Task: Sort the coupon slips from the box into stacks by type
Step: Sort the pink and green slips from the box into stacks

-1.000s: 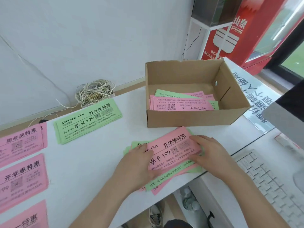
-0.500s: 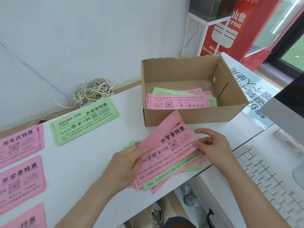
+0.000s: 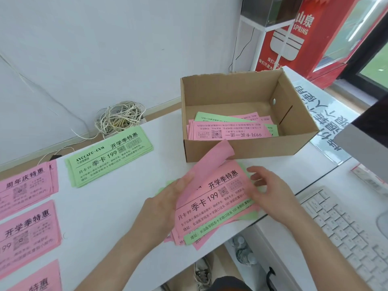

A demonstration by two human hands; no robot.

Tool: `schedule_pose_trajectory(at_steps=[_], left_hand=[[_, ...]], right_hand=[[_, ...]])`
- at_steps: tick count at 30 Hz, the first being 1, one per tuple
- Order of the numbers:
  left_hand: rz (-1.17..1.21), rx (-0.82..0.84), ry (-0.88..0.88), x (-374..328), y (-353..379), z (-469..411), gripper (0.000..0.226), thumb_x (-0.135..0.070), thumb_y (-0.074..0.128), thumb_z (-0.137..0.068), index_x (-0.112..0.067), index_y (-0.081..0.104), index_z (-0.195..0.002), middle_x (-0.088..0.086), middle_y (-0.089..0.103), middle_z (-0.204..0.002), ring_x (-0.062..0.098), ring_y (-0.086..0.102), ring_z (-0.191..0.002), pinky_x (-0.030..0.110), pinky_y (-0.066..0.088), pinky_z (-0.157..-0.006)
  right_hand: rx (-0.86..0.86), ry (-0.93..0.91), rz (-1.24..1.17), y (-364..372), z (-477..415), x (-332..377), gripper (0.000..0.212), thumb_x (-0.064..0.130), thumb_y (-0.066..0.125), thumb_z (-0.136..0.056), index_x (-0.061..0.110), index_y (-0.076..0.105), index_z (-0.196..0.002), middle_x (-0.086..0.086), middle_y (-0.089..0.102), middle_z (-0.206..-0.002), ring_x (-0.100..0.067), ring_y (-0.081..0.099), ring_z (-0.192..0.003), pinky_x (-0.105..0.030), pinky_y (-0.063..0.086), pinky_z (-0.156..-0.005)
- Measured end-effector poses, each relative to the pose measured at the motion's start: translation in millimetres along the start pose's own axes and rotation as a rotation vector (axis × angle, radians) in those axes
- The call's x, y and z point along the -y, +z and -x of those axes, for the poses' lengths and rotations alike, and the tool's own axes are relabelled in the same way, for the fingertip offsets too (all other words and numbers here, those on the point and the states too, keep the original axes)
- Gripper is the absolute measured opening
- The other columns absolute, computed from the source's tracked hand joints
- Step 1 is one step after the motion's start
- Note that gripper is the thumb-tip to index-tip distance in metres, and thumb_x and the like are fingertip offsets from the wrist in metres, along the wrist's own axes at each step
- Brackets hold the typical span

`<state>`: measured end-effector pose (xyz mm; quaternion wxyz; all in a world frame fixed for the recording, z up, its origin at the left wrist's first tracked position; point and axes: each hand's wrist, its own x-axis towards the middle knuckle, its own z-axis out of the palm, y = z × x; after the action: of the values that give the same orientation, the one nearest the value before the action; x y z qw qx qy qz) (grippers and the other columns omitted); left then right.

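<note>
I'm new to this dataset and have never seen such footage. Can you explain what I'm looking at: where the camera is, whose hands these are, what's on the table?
No machine here: these are a person's two bare hands, filmed by one wide-angle camera worn on their head, looking forward and down. On the white table stands an open brown cardboard box with pink and green paper coupon slips inside. Left of it lie sorted stacks: one green stack and pink stacks. At the table's front edge lies a mixed pile of pink and green slips. The left hand grips one pink slip, lifted and curling so its blank back shows. The right hand holds nothing; its fingers, loosely bent, are at the pile's right end.
</note>
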<state>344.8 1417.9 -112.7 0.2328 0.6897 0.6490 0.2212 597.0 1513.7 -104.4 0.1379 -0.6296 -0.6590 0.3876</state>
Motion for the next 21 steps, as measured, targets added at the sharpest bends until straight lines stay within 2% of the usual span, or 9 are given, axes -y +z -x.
schedule_pose_trajectory(at_steps=[2, 4, 6, 10, 12, 14, 18, 21], left_hand=[[-0.059, -0.017, 0.08, 4.6, 5.0, -1.2, 0.055, -0.026, 0.024, -0.089, -0.059, 0.023, -0.133, -0.015, 0.054, -0.125, 0.017, 0.063, -0.081, 0.028, 0.054, -0.063], [-0.134, -0.021, 0.111, 11.2, 10.9, -1.1, 0.044, -0.028, 0.031, -0.087, -0.042, 0.052, -0.123, -0.009, 0.062, -0.112, 0.017, 0.063, -0.067, 0.018, 0.048, -0.053], [-0.219, 0.008, 0.126, 12.3, 15.6, 0.8, 0.036, -0.033, 0.039, -0.088, -0.032, 0.063, -0.114, -0.012, 0.065, -0.109, 0.013, 0.064, -0.064, 0.015, 0.045, -0.049], [-0.437, 0.056, 0.184, 8.3, 22.8, 4.8, 0.058, -0.061, 0.04, -0.079, -0.025, 0.064, -0.116, -0.012, 0.066, -0.11, 0.006, 0.066, -0.074, 0.021, 0.054, -0.053], [-0.48, 0.083, 0.16, 3.5, 20.8, 4.7, 0.062, -0.063, 0.043, -0.08, -0.024, 0.058, -0.126, -0.01, 0.063, -0.117, 0.01, 0.066, -0.083, 0.026, 0.055, -0.061], [-0.44, 0.124, 0.106, 0.3, 19.3, 5.2, 0.064, -0.059, 0.05, -0.083, -0.023, 0.049, -0.136, -0.007, 0.058, -0.126, 0.016, 0.064, -0.092, 0.032, 0.055, -0.069], [-0.477, 0.076, 0.17, 0.0, 19.0, 5.9, 0.054, -0.05, 0.043, -0.08, -0.019, 0.06, -0.121, -0.006, 0.067, -0.105, 0.012, 0.063, -0.066, 0.026, 0.052, -0.046], [-0.446, 0.065, 0.194, 0.4, 18.2, 5.0, 0.047, -0.038, 0.043, -0.078, -0.02, 0.062, -0.117, -0.007, 0.068, -0.105, 0.01, 0.062, -0.063, 0.024, 0.049, -0.044]], right_hand=[[0.089, -0.083, 0.226, 5.2, 3.4, -3.7, 0.066, 0.021, 0.072, -0.079, 0.031, 0.043, -0.138, 0.004, 0.047, -0.121, -0.015, 0.046, -0.113, -0.027, 0.041, -0.093], [0.116, -0.127, 0.341, 8.7, 5.1, -3.1, 0.075, 0.027, 0.073, -0.078, 0.033, 0.035, -0.143, 0.004, 0.039, -0.128, -0.016, 0.036, -0.117, -0.026, 0.036, -0.098], [0.121, -0.144, 0.373, 9.1, 3.6, -1.1, 0.077, 0.027, 0.073, -0.078, 0.034, 0.033, -0.144, 0.004, 0.038, -0.13, -0.017, 0.035, -0.118, -0.027, 0.036, -0.099], [0.079, -0.166, 0.299, 7.5, 0.5, 1.4, 0.069, 0.014, 0.069, -0.078, 0.031, 0.043, -0.139, 0.004, 0.045, -0.12, -0.019, 0.047, -0.113, -0.031, 0.045, -0.095], [0.035, -0.166, 0.207, 7.5, -0.3, 3.4, 0.06, 0.01, 0.067, -0.079, 0.028, 0.051, -0.134, 0.005, 0.049, -0.11, -0.012, 0.054, -0.097, -0.02, 0.048, -0.08], [-0.016, -0.124, 0.124, 7.7, -1.7, 6.1, 0.048, 0.008, 0.067, -0.082, 0.025, 0.059, -0.126, 0.006, 0.055, -0.098, -0.003, 0.054, -0.081, -0.009, 0.04, -0.063], [-0.139, -0.062, -0.007, 5.8, -2.0, 9.5, 0.032, 0.003, 0.058, -0.087, 0.023, 0.07, -0.109, 0.016, 0.061, -0.081, 0.001, 0.056, -0.074, -0.009, 0.041, -0.053], [-0.181, -0.117, -0.008, 3.6, -2.8, 9.9, 0.03, 0.005, 0.058, -0.088, 0.025, 0.072, -0.105, 0.011, 0.066, -0.087, 0.003, 0.056, -0.076, -0.009, 0.039, -0.057]])
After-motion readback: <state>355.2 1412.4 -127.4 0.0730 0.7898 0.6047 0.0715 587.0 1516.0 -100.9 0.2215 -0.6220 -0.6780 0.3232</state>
